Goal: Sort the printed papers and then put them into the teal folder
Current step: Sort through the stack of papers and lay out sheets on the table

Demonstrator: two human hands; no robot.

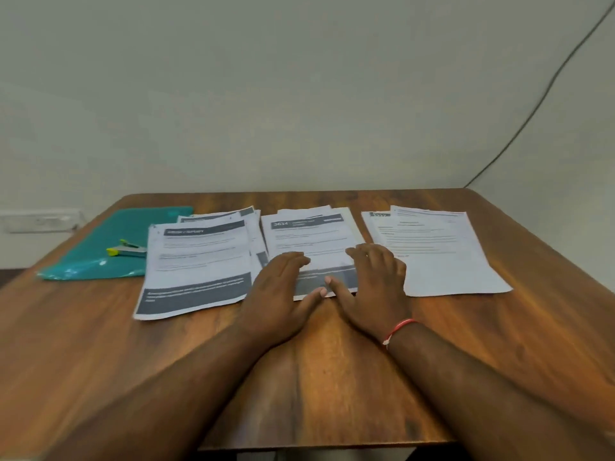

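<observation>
Three paper stacks (pixel 312 247) on table (pixel 100 344), one teal folder (pixel 100 247) far left under one stapler (pixel 128 248). Left hand (pixel 279 294), right hand (pixel 372 287) flat, fingers spread, pressing middle stack's near edge.

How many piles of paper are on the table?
3: the left pile overlapping the teal folder, the middle pile under the left hand and right hand, the right pile apart. Lower sheets are hidden.
</observation>
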